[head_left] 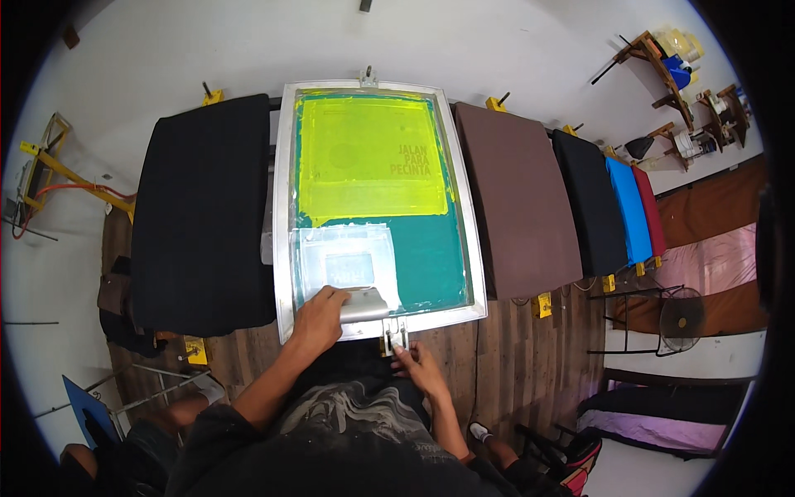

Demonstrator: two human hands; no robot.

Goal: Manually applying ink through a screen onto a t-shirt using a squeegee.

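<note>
A silk-screen frame [476, 273] with silvery metal edges lies in front of me, its mesh [426, 265] green. Yellow-green ink [364, 157] covers the far part. A white-coated patch [313, 248] is at the near left. My left hand [319, 321] is closed round a squeegee [364, 304] with a silvery handle, held on the near end of the white patch. At the middle of the frame's near edge is a metal clamp [396, 335]. My right hand [422, 369] has its fingers closed at the clamp's lower end.
Black fabric covers a board [203, 215] to the left. Brown [517, 203], black [588, 203], blue [629, 211] and red [650, 211] boards stand to the right. A fan [681, 321] is farther right. Someone's leg [186, 412] shows at lower left, and a shoe [480, 431] at lower right.
</note>
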